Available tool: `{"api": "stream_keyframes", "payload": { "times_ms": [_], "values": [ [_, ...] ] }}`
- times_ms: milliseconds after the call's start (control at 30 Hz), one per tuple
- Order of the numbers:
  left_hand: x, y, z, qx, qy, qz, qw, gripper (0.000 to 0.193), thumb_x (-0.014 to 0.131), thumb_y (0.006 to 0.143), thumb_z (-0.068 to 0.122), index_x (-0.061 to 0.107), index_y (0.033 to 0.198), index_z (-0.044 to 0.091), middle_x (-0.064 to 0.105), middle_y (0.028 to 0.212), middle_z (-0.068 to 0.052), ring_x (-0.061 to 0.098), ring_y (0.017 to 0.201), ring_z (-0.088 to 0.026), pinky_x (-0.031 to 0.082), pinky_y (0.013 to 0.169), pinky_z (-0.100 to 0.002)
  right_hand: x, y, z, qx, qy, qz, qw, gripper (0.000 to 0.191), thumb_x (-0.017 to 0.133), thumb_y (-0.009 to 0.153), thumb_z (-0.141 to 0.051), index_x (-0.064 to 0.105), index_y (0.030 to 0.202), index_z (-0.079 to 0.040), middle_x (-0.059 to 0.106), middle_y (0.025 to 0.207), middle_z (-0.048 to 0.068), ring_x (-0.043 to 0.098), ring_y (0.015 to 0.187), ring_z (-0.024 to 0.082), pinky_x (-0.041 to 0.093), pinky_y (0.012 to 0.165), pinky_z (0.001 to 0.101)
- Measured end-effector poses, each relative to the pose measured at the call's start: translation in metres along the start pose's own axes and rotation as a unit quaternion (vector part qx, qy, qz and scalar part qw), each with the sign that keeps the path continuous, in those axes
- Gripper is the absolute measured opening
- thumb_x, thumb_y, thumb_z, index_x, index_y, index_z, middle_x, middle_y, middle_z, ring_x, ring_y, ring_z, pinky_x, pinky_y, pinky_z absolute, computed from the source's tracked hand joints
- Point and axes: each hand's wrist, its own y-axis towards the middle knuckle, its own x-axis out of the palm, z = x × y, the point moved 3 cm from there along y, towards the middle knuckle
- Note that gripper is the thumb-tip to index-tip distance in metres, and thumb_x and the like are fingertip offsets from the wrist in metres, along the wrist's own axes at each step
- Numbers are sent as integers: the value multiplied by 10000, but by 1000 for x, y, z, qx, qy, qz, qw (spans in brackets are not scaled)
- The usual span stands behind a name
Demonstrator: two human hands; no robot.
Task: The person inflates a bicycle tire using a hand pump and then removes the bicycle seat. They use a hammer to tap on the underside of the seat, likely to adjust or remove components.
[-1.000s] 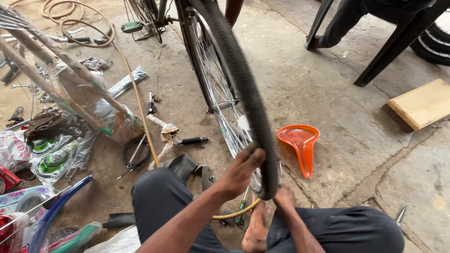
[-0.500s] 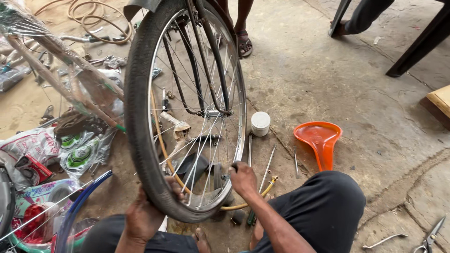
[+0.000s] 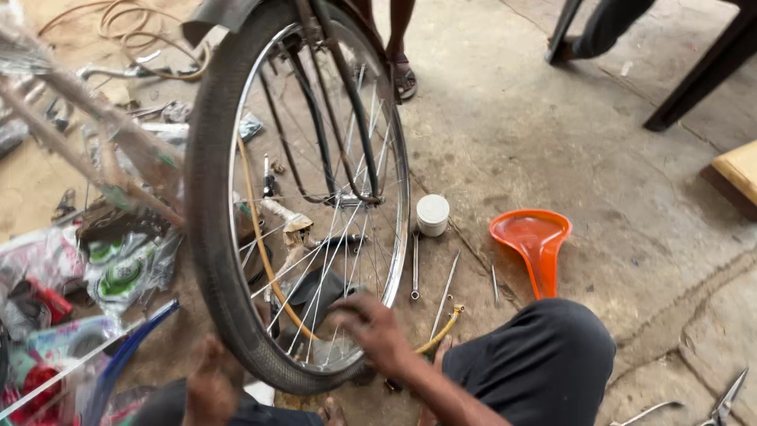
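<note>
A bicycle wheel (image 3: pixel 213 237) with a black tyre and a silver spoked rim stands upright in front of me, still mounted in the bike frame. My left hand (image 3: pixel 209 383) is on the tyre's lower left outer side; motion blur hides whether it grips. My right hand (image 3: pixel 371 331) reaches to the lower rim and spokes, fingers curled against them. My dark-trousered knee (image 3: pixel 544 355) sits at the lower right. A yellowish hose (image 3: pixel 264 252) runs behind the spokes down to the floor.
On the concrete floor lie a white round container (image 3: pixel 432 214), an orange scoop-like tray (image 3: pixel 535 241), thin metal rods (image 3: pixel 415 264), and scissors (image 3: pixel 725 402). Bags and clutter (image 3: pixel 118 264) crowd the left. Another person's sandalled foot (image 3: pixel 404 79) stands behind the wheel; chair legs (image 3: pixel 694 75) are upper right.
The view has swung so the wheel shows side-on instead of edge-on. My right hand moved from the tyre's edge to the lower rim; my left hand came onto the tyre's lower left.
</note>
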Motion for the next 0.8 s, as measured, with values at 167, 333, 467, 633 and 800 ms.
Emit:
{"api": "stream_keyframes", "payload": {
  "times_ms": [167,333,467,633,800],
  "values": [
    [17,24,24,145,164,-30,975,658,629,1018,466,561,1410,-58,666,1314,-133,643,1179,-207,513,1017,-339,46,-23,-50,-110,-52,-103,987,508,651,958,-293,603,1399,-44,679,1189,133,670,1115,259,515,994,394],
    [54,14,18,135,60,-34,988,668,612,1046,504,585,1377,-76,691,1270,-142,685,1122,-211,555,992,-349,41,-24,-51,-139,17,-113,984,516,597,1006,-353,560,1395,-16,619,1295,148,629,1221,271,491,1051,411],
    [97,9,6,180,48,-13,982,631,556,1076,518,613,1332,-56,709,1129,-124,672,941,-171,576,852,-318,12,-39,-58,-91,44,-46,994,538,584,990,-366,597,1394,-12,721,1243,148,687,1178,255,526,1032,383],
    [200,29,-21,280,79,105,951,482,549,1134,421,676,1207,-39,677,1073,-81,689,968,-170,617,836,-286,-53,-83,-70,-142,-82,137,977,640,631,942,-322,479,1475,0,733,1124,159,725,1018,221,569,880,357],
    [284,51,-9,334,293,-133,886,302,623,1130,271,672,1248,-4,692,1255,-149,675,1174,-309,535,1021,-394,-146,-98,-59,-105,-172,376,904,489,583,1028,-341,574,1401,-24,681,876,136,651,769,200,533,699,345]
  ]
}}
